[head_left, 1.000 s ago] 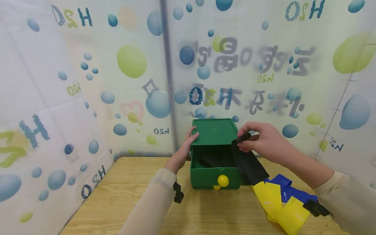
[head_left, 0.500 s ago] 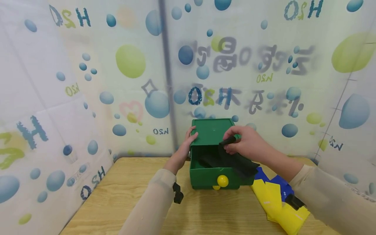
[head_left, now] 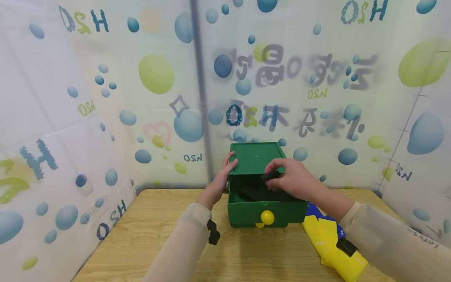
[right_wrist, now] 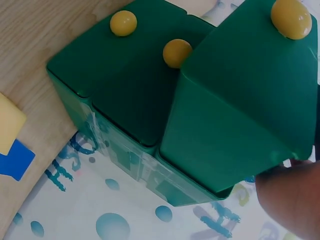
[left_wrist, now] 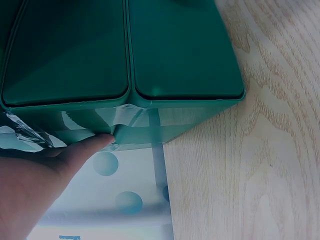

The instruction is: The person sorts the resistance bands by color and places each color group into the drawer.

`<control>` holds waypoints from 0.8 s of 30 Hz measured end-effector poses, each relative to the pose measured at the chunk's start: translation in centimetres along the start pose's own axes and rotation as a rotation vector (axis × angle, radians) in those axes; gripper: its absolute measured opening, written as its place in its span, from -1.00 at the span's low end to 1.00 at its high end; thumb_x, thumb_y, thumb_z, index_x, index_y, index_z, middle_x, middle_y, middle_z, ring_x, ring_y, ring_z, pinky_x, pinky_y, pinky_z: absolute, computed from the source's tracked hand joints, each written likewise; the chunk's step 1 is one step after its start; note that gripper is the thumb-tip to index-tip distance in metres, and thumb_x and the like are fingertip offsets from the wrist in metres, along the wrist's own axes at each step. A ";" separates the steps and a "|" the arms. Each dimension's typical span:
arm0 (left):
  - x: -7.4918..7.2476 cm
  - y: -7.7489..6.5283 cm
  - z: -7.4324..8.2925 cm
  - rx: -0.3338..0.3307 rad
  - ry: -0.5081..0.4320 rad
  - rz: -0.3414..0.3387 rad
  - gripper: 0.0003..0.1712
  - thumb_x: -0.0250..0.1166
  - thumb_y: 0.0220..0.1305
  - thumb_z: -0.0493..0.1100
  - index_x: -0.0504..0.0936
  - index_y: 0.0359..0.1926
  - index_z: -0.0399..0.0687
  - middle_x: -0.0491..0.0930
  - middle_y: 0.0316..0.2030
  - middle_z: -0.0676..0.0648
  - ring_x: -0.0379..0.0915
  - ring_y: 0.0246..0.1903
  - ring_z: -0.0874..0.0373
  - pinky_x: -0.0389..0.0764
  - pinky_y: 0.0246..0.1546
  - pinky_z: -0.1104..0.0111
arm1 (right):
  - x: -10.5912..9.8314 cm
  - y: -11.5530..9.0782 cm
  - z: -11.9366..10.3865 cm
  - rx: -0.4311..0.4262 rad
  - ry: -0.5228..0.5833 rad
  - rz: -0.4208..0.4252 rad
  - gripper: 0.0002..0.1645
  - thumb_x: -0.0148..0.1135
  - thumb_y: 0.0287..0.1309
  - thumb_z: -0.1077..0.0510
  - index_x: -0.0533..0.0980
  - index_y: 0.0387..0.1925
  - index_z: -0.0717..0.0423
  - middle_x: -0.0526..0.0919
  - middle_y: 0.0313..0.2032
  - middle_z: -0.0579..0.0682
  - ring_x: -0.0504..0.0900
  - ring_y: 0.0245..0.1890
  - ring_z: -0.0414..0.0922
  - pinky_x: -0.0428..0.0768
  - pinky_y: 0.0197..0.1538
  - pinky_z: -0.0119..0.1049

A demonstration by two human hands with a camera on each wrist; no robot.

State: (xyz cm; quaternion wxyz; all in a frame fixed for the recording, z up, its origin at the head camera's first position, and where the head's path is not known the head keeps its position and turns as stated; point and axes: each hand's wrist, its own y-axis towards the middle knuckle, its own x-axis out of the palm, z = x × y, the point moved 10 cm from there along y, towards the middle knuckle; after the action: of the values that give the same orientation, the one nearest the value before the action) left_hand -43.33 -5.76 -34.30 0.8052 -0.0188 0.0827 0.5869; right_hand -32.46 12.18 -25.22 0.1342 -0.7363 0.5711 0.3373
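A small green drawer cabinet [head_left: 255,158] stands on the table, its top drawer [head_left: 246,213] pulled out toward me. Against the cabinet's left side my left hand [head_left: 220,178] rests, fingertips at the top edge; the left wrist view shows a straight digit pressed along that side wall. Over the drawer, my right hand [head_left: 294,176] pinches a black folded cloth [head_left: 269,176] between thumb and fingers. Its lower part goes down into the drawer, where more black fabric [head_left: 251,192] lies. In the right wrist view the drawer wall hides the cloth.
Yellow fabric pieces [head_left: 325,239] and blue fabric pieces [head_left: 312,210] lie on the wooden table [head_left: 158,227] right of the cabinet, partly under my right forearm. Yellow round knobs [right_wrist: 123,23] mark the lower drawers. A patterned curtain [head_left: 158,117] hangs close behind.
My right hand has moved left and down with the black cloth, which hung over the drawer's right side and now sits inside it. The left hand has stayed on the cabinet.
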 end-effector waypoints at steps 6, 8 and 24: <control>0.1 0.0 0.2 0.006 -0.012 -0.003 -0.20 -0.07 0.54 0.45 -0.09 0.66 0.64 -0.35 0.74 -0.01 -0.21 0.68 -0.30 0.32 0.30 -0.53 | 0.6 0.0 0.3 0.010 0.005 -0.016 -0.73 0.40 0.35 0.26 0.61 0.04 0.17 0.68 0.11 0.22 0.84 -0.22 -0.08 0.79 0.04 -0.10; 0.2 0.0 0.2 0.011 -0.009 -0.004 -0.20 -0.07 0.54 0.45 -0.10 0.67 0.63 -0.37 0.74 0.00 -0.25 0.69 -0.29 0.30 0.32 -0.53 | 0.7 -0.1 0.3 0.012 -0.001 -0.022 -0.71 0.40 0.34 0.26 0.61 0.05 0.17 0.69 0.10 0.23 0.84 -0.23 -0.08 0.79 0.04 -0.09; 0.0 0.1 -0.1 0.004 0.004 -0.001 -0.20 -0.06 0.53 0.45 -0.08 0.66 0.63 -0.31 0.74 -0.03 -0.10 0.64 -0.37 0.42 0.21 -0.50 | -0.5 -0.6 -1.0 0.020 0.020 -0.014 -0.71 0.35 0.42 0.18 0.62 0.09 0.20 0.82 -0.10 0.14 0.86 -0.18 0.01 0.76 0.12 -0.01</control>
State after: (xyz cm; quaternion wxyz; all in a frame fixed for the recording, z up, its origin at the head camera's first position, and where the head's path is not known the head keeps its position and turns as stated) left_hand -43.44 -5.76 -34.39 0.8053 -0.0185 0.0853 0.5863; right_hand -31.58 12.13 -24.29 0.1382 -0.7421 0.5707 0.3233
